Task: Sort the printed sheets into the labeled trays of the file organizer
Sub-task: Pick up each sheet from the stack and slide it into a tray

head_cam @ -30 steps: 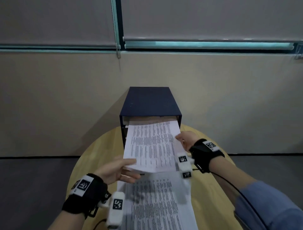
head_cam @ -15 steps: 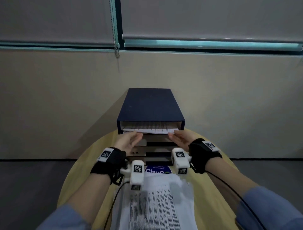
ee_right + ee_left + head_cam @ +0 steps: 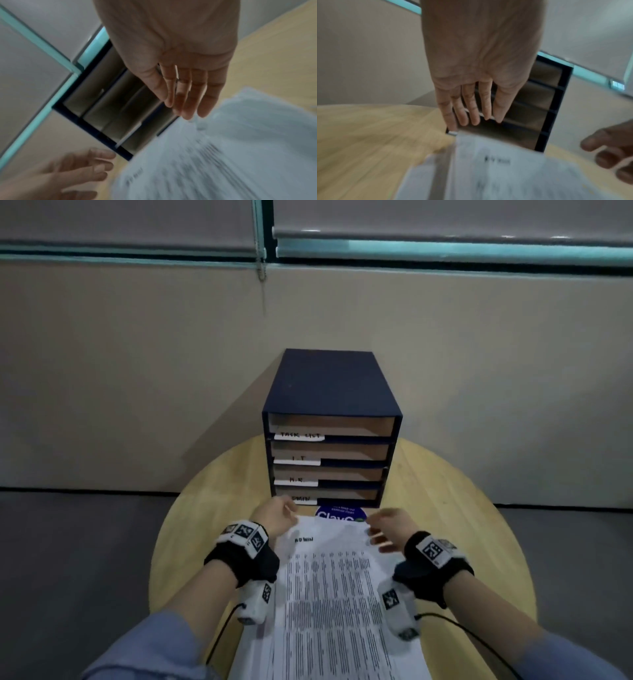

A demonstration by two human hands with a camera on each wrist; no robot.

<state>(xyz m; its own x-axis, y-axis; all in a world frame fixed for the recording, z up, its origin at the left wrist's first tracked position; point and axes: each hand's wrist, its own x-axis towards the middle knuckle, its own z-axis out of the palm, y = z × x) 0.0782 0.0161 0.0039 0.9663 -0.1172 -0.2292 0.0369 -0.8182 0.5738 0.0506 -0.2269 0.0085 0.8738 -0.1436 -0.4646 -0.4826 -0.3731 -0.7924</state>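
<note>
We hold our left hand and right hand loose and empty above the far corners of the paper stack; the organizer stands just beyond our fingers.

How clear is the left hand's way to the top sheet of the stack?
Probably clear, yes. The left hand hovers open at the far left corner of the top sheet, nothing lying between them. The right hand sits at the opposite corner, out of its way.
</note>
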